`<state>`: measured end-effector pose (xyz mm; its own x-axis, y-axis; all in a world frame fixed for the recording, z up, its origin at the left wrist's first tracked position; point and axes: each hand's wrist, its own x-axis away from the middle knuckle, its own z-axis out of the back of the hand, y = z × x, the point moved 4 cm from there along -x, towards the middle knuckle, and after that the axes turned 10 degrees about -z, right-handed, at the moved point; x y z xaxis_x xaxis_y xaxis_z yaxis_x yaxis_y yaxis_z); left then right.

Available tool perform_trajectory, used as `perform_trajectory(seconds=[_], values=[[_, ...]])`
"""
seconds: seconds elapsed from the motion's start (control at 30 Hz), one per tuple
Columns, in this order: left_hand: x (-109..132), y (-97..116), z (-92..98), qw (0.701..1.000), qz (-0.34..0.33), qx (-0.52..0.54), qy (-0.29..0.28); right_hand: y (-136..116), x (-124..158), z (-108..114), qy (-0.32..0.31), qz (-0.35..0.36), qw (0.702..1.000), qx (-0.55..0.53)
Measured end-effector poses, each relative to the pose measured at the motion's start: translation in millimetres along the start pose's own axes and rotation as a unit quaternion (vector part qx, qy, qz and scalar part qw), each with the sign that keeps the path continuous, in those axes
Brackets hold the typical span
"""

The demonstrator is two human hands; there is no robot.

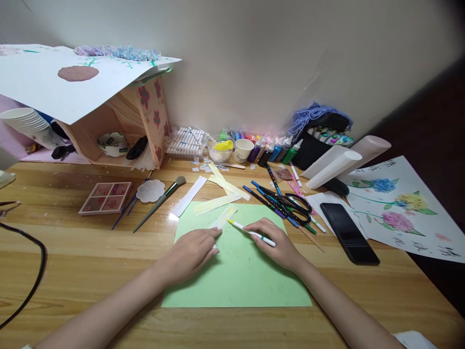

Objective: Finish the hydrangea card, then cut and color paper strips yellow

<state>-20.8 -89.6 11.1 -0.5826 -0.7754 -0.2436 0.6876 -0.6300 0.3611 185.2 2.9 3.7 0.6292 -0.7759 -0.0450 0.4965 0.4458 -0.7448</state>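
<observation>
My right hand is closed around a white marker with a yellow tip. The tip is at a narrow paper strip, whose far part is coloured yellow. My left hand presses the near end of that strip down with its fingers together. A small white bit shows by its thumb; I cannot tell what it is. Both hands rest over a light green sheet. Beyond it lie several yellow-streaked strips and a plain white strip.
Scissors and several markers lie right, beside a black phone and a flower drawing. Left are a brush, a white palette and a makeup palette. Paint bottles and a paper cup stand behind.
</observation>
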Motion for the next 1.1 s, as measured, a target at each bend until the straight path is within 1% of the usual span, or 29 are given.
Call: perform_trajectory(seconds=[0.1,0.23,0.33,0.47,0.57,0.6,0.7,0.8,0.83,0.97,1.1], values=[[-0.2,0.3,0.3,1.000,-0.001,0.002,0.003,-0.8,0.9,0.7,0.026,0.011,1.000,0.009],[0.1,0.0,0.2,1.000,-0.002,0.005,0.004,-3.9,2.7,-3.4,0.003,0.059,0.998,0.015],[0.3,-0.6,-0.5,1.000,-0.002,0.005,0.003,-2.1,2.7,-2.0,0.029,0.048,0.998,0.016],[0.6,-0.9,-0.7,1.000,-0.006,0.003,0.000,-1.1,2.4,-1.5,0.028,0.053,0.998,0.016],[1.4,-1.0,2.5,1.000,-0.012,-0.005,0.013,-1.0,3.0,0.6,0.060,0.028,0.998,0.004],[1.8,-1.2,4.2,1.000,-0.013,-0.009,0.020,-2.4,3.5,-0.3,0.059,0.027,0.998,0.000],[2.4,-2.7,9.1,0.999,-0.013,-0.021,0.044,-10.4,5.0,-8.1,0.011,0.049,0.999,-0.007],[1.4,-3.4,10.6,0.998,-0.020,-0.038,0.046,-16.2,5.0,-15.7,-0.038,0.059,0.998,0.007],[0.8,-3.2,10.2,0.998,-0.027,-0.045,0.043,-16.5,4.4,-16.4,-0.040,0.054,0.998,0.012],[-0.4,-1.7,7.7,0.996,-0.047,-0.072,0.038,-13.5,1.6,-13.4,-0.003,0.026,1.000,0.017],[0.2,-0.9,5.3,0.995,-0.049,-0.084,0.030,-13.4,0.8,-13.8,-0.013,0.030,0.999,0.027]])
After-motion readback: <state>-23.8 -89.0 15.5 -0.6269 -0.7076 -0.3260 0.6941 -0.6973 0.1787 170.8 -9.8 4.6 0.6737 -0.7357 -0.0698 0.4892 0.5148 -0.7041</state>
